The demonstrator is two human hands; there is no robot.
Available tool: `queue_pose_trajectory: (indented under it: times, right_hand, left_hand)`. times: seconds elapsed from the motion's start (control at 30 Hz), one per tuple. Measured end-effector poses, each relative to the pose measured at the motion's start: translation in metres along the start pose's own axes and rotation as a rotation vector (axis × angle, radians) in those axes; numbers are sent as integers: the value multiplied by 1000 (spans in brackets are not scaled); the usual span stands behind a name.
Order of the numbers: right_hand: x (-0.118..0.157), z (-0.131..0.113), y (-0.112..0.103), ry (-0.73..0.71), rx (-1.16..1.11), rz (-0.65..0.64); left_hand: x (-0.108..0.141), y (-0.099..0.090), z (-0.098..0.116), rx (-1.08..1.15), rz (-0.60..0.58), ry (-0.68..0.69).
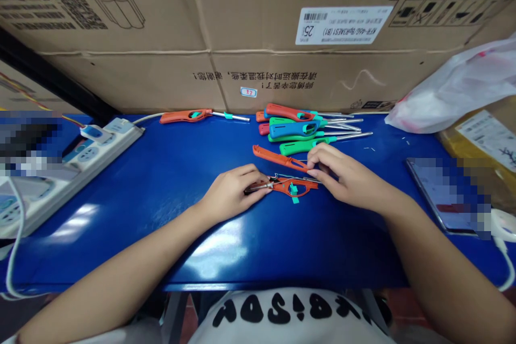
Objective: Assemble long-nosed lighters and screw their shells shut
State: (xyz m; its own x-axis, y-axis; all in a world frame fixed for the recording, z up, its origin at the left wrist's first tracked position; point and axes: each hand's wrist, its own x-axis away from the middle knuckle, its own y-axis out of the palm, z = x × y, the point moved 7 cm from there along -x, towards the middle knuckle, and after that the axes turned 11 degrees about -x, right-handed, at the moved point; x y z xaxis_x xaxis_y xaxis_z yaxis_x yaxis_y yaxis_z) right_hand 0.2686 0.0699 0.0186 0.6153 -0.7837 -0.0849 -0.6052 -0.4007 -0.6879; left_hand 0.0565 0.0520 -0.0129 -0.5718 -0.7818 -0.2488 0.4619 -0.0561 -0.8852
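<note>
My left hand point(239, 188) is closed on the rear end of an opened orange lighter body point(282, 185), a long-nosed gas lighter whose inner parts show. A teal trigger piece point(294, 191) sits in its loop, and a thin wire stands up near its middle. Between finger and thumb, my right hand point(336, 172) pinches the front end of a loose orange shell half point(278, 158), which is tilted just above the body. The tips of my right fingers cover that end of the shell and lie close to the lighter's metal rod.
Several assembled lighters point(296, 129) are piled at the back, and an orange lighter point(187, 116) lies left of them. A power strip point(92, 153) is on the left, a phone point(443, 193) on the right. A cardboard box point(161, 70) walls the back; a plastic bag point(443, 91) hangs over the right corner.
</note>
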Motion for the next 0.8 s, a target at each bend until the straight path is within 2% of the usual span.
queue_pose_trajectory:
  times: [0.1, 0.17, 0.23, 0.3, 0.37, 0.5, 0.57, 0.63, 0.8]
  right_hand:
    - [7, -15, 9, -57, -152, -213]
    - [11, -19, 19, -37, -171, -355]
    - [13, -19, 29, -5, -108, -428]
    - [12, -18, 36, -8, -42, -449]
    - [7, -20, 38, -34, -37, -359]
    - [-5, -23, 29, -108, 49, 40]
    - [-7, -29, 36, -202, 178, 64]
    - [-9, -32, 44, -263, 241, 31]
    - [-8, -32, 47, -316, 224, -35]
  left_hand:
    - [-1, -1, -3, 73, 44, -13]
    - [-1, -1, -4, 97, 42, -28]
    - [-2, -1, -5, 92, 42, -41]
    - [-2, -2, -3, 76, 49, -29]
    - [-1, -2, 0, 49, 62, -3]
    - [1, -3, 10, 20, 89, 61]
    - [2, -4, 15, 29, 96, 93]
    - [2, -4, 21, 32, 94, 131]
    - [1, -4, 27, -18, 63, 189]
